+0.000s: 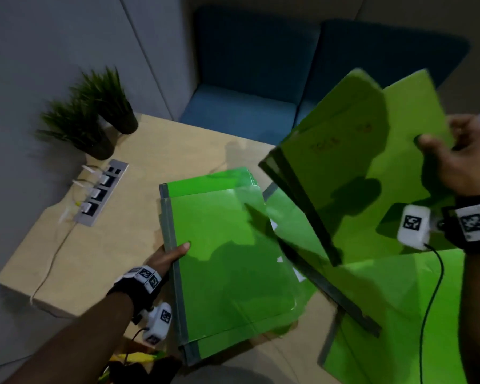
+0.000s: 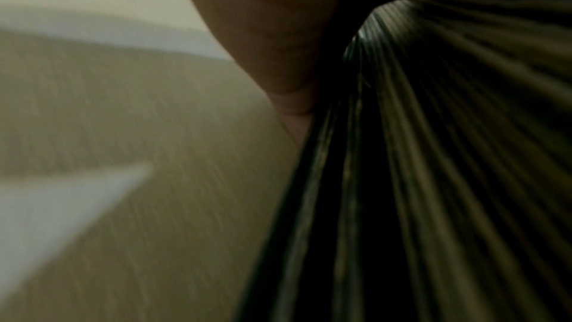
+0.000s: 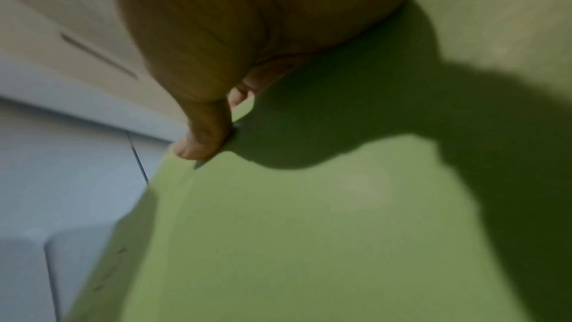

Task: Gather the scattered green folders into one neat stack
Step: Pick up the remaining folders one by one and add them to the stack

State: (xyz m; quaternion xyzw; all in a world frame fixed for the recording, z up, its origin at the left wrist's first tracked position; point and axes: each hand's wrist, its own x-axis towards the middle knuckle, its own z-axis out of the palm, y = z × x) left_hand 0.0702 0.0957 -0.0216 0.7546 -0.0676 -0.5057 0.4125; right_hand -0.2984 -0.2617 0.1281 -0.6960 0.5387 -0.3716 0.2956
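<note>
Left hand (image 1: 169, 254) grips one stack (image 1: 227, 261) by its spine; right hand (image 1: 466, 159) holds perhaps two raised folders (image 1: 352, 173)

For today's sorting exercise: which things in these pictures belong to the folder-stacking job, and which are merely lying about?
Belong to the job:
- flat pile of glossy green card folders, gripped by the left hand
- raised green folders, held by the right hand

Lying about:
- two dark-potted grass plants
- silver socket strip
- blue upholstered seat
</note>
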